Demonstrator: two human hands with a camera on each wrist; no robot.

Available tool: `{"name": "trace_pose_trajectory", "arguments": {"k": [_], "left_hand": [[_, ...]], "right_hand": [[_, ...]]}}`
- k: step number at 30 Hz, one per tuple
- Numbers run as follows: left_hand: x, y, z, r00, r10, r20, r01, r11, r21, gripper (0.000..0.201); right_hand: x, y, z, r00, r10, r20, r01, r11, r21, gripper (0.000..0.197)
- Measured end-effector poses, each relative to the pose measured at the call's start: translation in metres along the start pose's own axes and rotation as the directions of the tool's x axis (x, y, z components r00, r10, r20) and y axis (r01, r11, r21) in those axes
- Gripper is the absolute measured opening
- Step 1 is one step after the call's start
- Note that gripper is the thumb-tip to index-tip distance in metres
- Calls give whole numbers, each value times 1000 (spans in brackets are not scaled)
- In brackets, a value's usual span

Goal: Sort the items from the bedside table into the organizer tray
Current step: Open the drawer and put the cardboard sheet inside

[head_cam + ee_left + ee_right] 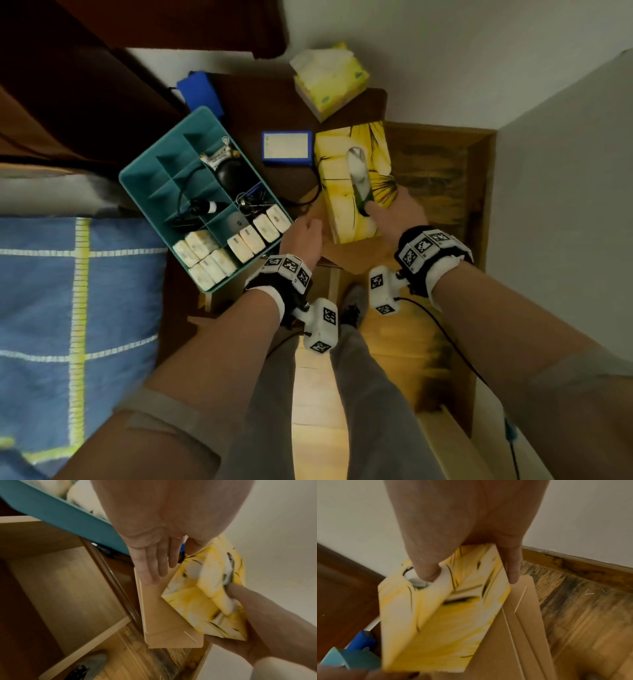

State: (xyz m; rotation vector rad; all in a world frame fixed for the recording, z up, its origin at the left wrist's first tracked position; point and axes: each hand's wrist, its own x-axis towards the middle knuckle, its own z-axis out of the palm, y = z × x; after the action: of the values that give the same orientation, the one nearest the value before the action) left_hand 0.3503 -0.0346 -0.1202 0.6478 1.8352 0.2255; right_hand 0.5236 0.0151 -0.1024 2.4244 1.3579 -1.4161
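The teal organizer tray [159, 144] sits on the dark bedside table, and its compartments hold white packets [205, 255], keys and black items. My right hand [383, 202] grips a yellow flowered tissue box [346, 192], thumb in the top slot and fingers down its right side. In the right wrist view the right hand [471, 576] holds the tissue box [436, 615] tilted over a flat brown cardboard piece [522, 615]. My left hand [154, 572] has straight fingers touching the cardboard piece [164, 622] beside the tissue box [205, 595] and the tray wall [60, 515].
A blue-edged box [287, 149] lies between tray and tissue box, with a cable beside it. A soft yellow tissue pack [330, 80] and a blue object [200, 94] sit at the back. The bed with a blue blanket [68, 308] is left; the wall is right.
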Motion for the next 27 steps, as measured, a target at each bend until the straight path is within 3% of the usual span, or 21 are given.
{"name": "trace_pose_trajectory", "arguments": {"k": [3, 6, 12, 16, 20, 25, 27], "left_hand": [[-23, -2, -3, 993, -106, -56, 112, 988, 104, 44], [-31, -6, 4, 997, -36, -70, 56, 952, 300, 62], [-21, -11, 19, 995, -20, -102, 58, 924, 379, 85], [-13, -12, 18, 994, -91, -61, 108, 906, 410, 75], [-5, -13, 21, 996, -82, -33, 89, 919, 385, 61], [-3, -9, 22, 998, -45, -40, 53, 964, 259, 54], [-6, -10, 23, 998, -25, -62, 40, 969, 243, 54]], "right_hand": [[-1, 10, -10, 995, -6, -95, 7, 1000, 15, 74], [-3, 18, -17, 990, 16, -142, -11, 999, 34, 70], [-9, 46, -12, 982, 96, -161, -77, 990, 117, 65], [-4, 57, -1, 990, 122, -70, -108, 978, 177, 72], [10, 63, -2, 994, 91, -55, -72, 957, 280, 85], [16, 61, -6, 998, 60, -14, -50, 921, 387, 88], [16, 57, -6, 999, 44, 10, -44, 907, 419, 78]]}}
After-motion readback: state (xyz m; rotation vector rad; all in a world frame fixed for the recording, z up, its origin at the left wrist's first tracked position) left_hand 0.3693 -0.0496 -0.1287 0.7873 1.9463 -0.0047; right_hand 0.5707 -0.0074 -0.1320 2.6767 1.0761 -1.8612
